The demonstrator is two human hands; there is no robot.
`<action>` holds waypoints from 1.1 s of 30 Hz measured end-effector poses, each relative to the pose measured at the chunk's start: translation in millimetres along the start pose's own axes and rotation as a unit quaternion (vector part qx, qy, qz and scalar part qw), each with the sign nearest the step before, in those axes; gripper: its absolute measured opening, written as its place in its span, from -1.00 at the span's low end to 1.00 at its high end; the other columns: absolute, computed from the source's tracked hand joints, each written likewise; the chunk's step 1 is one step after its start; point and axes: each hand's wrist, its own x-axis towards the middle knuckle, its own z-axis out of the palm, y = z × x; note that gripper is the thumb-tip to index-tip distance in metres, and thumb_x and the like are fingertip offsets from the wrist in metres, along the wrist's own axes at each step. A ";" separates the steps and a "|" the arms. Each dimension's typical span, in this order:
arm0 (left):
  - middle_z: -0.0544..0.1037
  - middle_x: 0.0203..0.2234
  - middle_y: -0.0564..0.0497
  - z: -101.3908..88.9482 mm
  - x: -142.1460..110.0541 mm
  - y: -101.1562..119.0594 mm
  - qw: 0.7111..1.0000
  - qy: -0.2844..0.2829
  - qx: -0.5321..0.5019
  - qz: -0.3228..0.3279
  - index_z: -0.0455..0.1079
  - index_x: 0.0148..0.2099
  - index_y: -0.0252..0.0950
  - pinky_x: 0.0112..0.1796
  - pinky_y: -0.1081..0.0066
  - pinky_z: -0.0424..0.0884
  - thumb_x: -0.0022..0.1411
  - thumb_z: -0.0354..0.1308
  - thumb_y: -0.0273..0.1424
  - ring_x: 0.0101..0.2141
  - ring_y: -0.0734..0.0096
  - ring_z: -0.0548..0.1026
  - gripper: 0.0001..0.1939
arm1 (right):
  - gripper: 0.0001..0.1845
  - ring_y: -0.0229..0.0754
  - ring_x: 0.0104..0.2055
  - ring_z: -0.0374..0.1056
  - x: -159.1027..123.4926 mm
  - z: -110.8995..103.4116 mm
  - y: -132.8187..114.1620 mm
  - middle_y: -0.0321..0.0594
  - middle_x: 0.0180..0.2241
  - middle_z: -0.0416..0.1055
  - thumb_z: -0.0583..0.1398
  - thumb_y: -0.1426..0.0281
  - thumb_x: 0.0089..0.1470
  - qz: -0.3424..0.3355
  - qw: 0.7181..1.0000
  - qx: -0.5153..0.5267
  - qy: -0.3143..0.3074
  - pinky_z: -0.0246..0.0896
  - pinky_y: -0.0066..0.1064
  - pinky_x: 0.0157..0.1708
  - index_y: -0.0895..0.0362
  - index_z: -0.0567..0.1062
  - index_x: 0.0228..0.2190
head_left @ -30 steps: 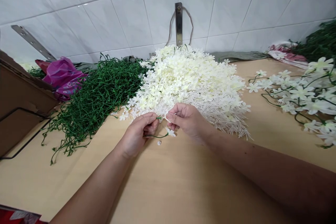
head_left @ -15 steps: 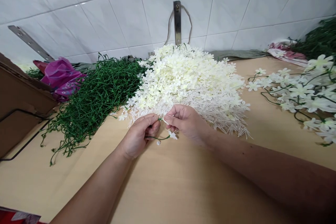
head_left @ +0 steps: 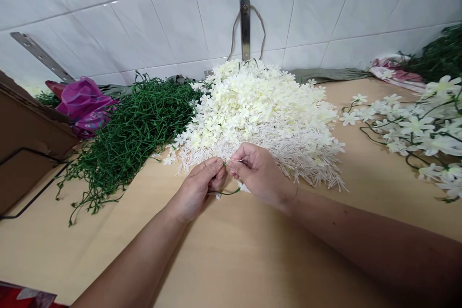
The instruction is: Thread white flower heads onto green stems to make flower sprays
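Note:
My left hand (head_left: 202,185) is closed on a green plastic flower stem (head_left: 227,193), pinching one tip of it between thumb and forefinger. A lower branch of that stem hangs out under the fingers and carries a small white flower (head_left: 243,186). Fingertip to fingertip with it, my right hand (head_left: 258,173) pinches a small white artificial flower, mostly hidden, at the stem's tip. Just beyond both hands lies a heap of white artificial flowers (head_left: 252,101) with thin white stalks. Left of the heap is a pile of green stems (head_left: 140,120).
Flowered stems (head_left: 418,130) lie at the right, with more green stems (head_left: 440,55) behind. A purple plastic bag (head_left: 84,106), a cardboard box (head_left: 29,149) and a black wire frame (head_left: 32,197) stand at the left. A metal bracket (head_left: 245,29) is fixed to the tiled wall.
Both hands have drawn closer together at the stem's tip, the left shifting slightly right. The hanging branch has moved right with it. The white flower in the right fingers is now less visible.

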 end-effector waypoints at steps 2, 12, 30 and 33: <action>-0.02 -0.73 0.17 0.5 -0.3 -1.3 1.000 0.001 0.000 0.002 0.05 -0.58 -0.31 -0.62 0.51 -0.08 0.12 -0.07 -0.26 -0.66 0.61 -0.05 -0.69 | -0.88 -0.38 -0.60 0.15 0.0 0.8 1.1 -0.37 -0.67 0.22 0.09 0.46 -0.11 -0.004 1.000 -0.012 0.005 0.06 -0.51 -0.59 0.15 0.24 -0.62; -0.04 -0.73 0.17 4.8 -1.5 -0.4 0.999 -0.016 -0.045 0.000 0.05 -0.56 -0.30 -0.63 0.53 -0.08 0.14 -0.10 -0.26 -0.67 0.61 -0.08 -0.70 | -0.87 -0.36 -0.55 0.19 1.3 -1.4 -2.8 -0.34 -0.63 0.25 0.08 0.44 -0.08 -0.034 0.999 -0.030 -0.004 0.11 -0.49 -0.53 0.15 0.24 -0.60; -0.05 -0.74 0.18 4.7 -3.8 1.1 0.998 -0.043 -0.047 -0.012 0.01 -0.60 -0.31 -0.62 0.49 -0.15 0.13 -0.07 -0.29 -0.67 0.61 -0.10 -0.68 | -0.86 -0.33 -0.52 0.18 -5.3 0.6 -6.7 -0.31 -0.61 0.27 0.05 0.48 -0.07 -0.073 0.986 -0.152 -0.002 0.07 -0.46 -0.49 0.14 0.22 -0.61; -0.05 -0.74 0.18 4.0 -3.3 1.4 0.997 -0.057 -0.049 -0.011 0.03 -0.59 -0.31 -0.62 0.49 -0.16 0.12 -0.06 -0.30 -0.66 0.61 -0.10 -0.70 | -0.87 -0.33 -0.52 0.18 -4.6 -1.5 -6.4 -0.31 -0.61 0.27 0.06 0.46 -0.07 -0.079 0.983 -0.163 -0.008 0.07 -0.46 -0.50 0.15 0.22 -0.60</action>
